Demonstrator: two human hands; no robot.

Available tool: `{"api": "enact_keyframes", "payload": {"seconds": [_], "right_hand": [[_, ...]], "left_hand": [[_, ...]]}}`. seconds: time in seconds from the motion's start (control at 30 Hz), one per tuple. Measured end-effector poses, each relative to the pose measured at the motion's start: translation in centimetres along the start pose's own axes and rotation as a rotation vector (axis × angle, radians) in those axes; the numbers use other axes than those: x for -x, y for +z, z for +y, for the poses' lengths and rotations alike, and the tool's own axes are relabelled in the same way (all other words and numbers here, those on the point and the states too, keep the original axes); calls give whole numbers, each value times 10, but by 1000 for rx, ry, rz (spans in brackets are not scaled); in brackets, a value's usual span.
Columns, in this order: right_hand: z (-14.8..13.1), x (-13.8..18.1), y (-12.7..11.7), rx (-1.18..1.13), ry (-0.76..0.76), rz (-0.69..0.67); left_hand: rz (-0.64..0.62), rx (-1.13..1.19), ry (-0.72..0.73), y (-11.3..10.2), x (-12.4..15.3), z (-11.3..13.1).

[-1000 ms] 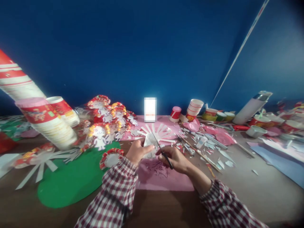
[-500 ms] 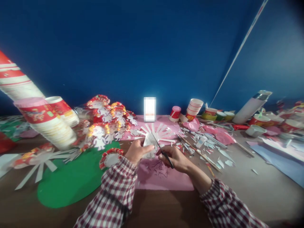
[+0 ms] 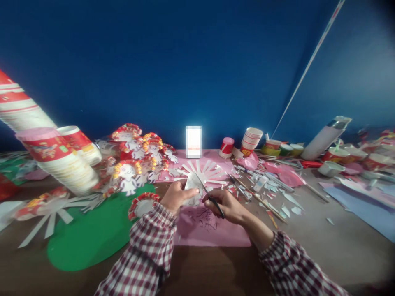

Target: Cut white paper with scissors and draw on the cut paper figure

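Observation:
Between thumb and fingers my left hand [image 3: 178,195] pinches a small piece of white paper [image 3: 191,185], which bears a figure shape at its lower part. My right hand [image 3: 226,205] is closed around the dark handles of a pair of scissors [image 3: 219,206]. Their thin blades point up and left, lying against the paper's right side. Under both hands spreads a pink sheet [image 3: 216,238] with dark marker scribbles. Just beyond the paper sits a fan of white paper strips [image 3: 212,172]. A red-rimmed paper ring [image 3: 142,205] lies beside my left wrist.
On the left, stacked paper cups [image 3: 61,160] lean near several paper dolls [image 3: 126,176] and a green sheet [image 3: 92,238]. To the right lie paper scraps [image 3: 290,199], a wooden stick [image 3: 268,205], more cups [image 3: 251,139] and blue paper [image 3: 361,209]. A blue wall [image 3: 173,74] stands behind.
The whole view has shifted very slightly. Both hands keep nearly the same pose, with the paper and scissors still in them.

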State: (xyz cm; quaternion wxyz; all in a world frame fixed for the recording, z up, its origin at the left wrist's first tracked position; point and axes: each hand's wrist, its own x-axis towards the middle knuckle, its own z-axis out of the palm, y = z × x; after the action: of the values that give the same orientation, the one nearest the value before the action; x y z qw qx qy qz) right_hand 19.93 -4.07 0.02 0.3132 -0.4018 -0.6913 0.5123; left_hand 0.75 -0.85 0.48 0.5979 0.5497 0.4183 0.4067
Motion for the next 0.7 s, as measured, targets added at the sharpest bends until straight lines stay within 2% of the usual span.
{"api": "enact_keyframes", "payload": {"seconds": [0.47,0.7], "right_hand": [[-3,0,-2,16,0,-26],[-2,0,-1,34,-3,-17]], "left_hand": [[-46,-12,-12,-3,0,3],[-31,-39,-1,-6,-1,1]]}}
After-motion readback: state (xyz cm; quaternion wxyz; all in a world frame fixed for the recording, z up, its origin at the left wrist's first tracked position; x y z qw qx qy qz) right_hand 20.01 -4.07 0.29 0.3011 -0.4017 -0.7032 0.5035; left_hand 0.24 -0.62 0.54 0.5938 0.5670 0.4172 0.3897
